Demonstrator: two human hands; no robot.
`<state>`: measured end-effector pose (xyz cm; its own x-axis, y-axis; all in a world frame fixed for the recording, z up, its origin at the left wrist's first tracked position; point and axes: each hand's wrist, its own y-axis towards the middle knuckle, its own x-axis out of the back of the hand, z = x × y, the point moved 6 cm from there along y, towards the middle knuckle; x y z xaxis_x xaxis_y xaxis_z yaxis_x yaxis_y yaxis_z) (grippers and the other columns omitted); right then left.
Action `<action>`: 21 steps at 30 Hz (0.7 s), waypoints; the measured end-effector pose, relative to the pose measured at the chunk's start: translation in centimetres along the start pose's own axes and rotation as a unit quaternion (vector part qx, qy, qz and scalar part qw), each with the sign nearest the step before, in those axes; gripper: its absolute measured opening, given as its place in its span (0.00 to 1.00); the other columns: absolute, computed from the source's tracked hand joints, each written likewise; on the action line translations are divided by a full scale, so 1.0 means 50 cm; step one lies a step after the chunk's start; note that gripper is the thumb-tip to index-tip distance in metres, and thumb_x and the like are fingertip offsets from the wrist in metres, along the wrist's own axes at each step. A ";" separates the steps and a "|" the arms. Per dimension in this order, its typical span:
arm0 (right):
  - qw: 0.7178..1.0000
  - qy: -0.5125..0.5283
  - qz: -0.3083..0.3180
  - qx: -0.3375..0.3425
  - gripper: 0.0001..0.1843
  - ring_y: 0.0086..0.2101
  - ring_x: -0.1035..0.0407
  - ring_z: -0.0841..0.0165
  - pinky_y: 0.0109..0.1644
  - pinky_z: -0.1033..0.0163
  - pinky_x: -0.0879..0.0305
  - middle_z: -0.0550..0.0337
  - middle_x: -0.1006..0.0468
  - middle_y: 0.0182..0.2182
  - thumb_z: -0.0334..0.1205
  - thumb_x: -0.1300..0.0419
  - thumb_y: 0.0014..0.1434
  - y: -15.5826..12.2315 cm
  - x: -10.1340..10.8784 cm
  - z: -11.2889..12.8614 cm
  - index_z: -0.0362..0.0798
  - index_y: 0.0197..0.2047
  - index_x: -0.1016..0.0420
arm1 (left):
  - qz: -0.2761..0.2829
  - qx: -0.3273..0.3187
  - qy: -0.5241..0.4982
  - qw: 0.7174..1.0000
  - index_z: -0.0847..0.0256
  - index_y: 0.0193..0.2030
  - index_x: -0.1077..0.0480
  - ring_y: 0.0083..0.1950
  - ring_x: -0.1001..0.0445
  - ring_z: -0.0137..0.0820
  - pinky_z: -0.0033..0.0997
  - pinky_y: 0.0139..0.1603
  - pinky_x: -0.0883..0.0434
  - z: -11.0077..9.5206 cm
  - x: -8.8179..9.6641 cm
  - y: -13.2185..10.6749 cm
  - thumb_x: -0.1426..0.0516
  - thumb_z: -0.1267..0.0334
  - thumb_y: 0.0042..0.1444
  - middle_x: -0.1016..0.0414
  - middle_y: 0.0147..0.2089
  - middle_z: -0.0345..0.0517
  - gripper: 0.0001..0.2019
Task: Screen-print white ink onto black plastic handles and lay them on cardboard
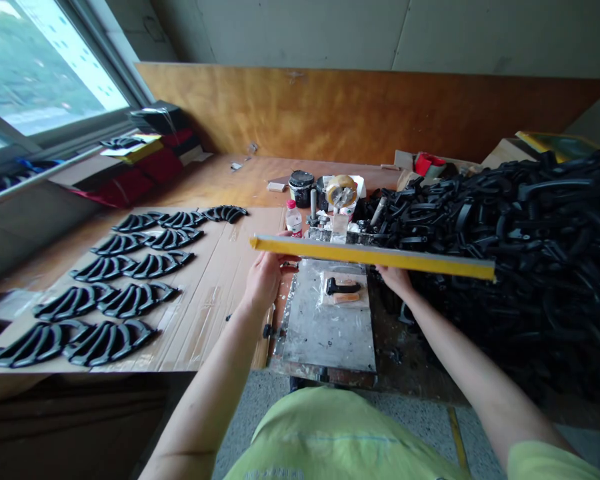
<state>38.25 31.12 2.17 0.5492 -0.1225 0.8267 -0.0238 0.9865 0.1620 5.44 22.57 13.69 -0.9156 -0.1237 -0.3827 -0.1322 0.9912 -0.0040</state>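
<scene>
A long yellow-edged frame (375, 255), which looks like a screen-printing frame seen edge-on, slants slightly down to the right across my view. My left hand (264, 275) grips it near its left end, fingers partly hidden behind it. My right hand (396, 280) is closed at its lower edge right of the middle; most of those fingers are hidden. Below it lies a grey metal base plate (325, 340). On the plate, a black curved handle-like piece (343, 287) rests on a taped pad (350, 298). Metal clamps (320, 233) stand behind the frame.
Rows of black fan-shaped sets of curved pieces (153, 265) lie on cardboard (215, 293) at left. A large heap of black pieces (520, 220) rises at right. Behind stand a red-capped bottle (293, 219), a black tub (301, 189) and a tape roll (342, 192).
</scene>
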 end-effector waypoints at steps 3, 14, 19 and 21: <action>0.985 -0.022 0.102 0.135 0.18 0.42 0.31 0.63 0.47 0.58 0.37 0.57 0.23 0.39 0.40 0.37 0.55 -0.072 -0.084 0.060 0.51 0.50 0.28 | -0.041 0.006 -0.022 0.999 0.62 0.53 0.33 0.33 0.26 0.27 0.23 0.30 0.30 0.028 0.002 0.010 0.47 0.49 0.57 0.24 0.37 0.45 0.22; 0.935 -0.029 0.100 0.339 0.10 0.41 0.37 0.63 0.49 0.56 0.40 0.54 0.27 0.34 0.38 0.47 0.64 -0.303 -0.106 0.330 0.46 0.43 0.25 | -0.048 0.336 -0.058 0.939 0.63 0.42 0.31 0.36 0.24 0.32 0.33 0.37 0.25 0.326 0.020 -0.232 0.42 0.46 0.54 0.25 0.33 0.47 0.20; 0.942 0.038 0.117 0.314 0.09 0.40 0.33 0.65 0.48 0.59 0.36 0.57 0.24 0.34 0.40 0.43 0.62 -0.260 -0.081 0.234 0.48 0.40 0.22 | -0.091 0.314 0.130 0.936 0.61 0.48 0.35 0.32 0.27 0.31 0.26 0.29 0.29 0.323 0.106 -0.227 0.42 0.41 0.49 0.27 0.29 0.43 0.27; 0.972 0.046 0.097 0.209 0.09 0.39 0.31 0.66 0.46 0.60 0.35 0.57 0.22 0.34 0.34 0.44 0.61 -0.180 -0.052 0.130 0.49 0.38 0.21 | -0.088 0.295 0.232 0.923 0.60 0.46 0.35 0.32 0.27 0.33 0.27 0.28 0.30 0.325 0.138 -0.224 0.45 0.38 0.49 0.29 0.27 0.41 0.28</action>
<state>31.61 21.85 2.07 0.5723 0.0909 0.8150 -0.4615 0.8572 0.2284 6.77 11.36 -3.91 -0.9816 -0.1572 0.1080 -0.1906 0.7896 -0.5832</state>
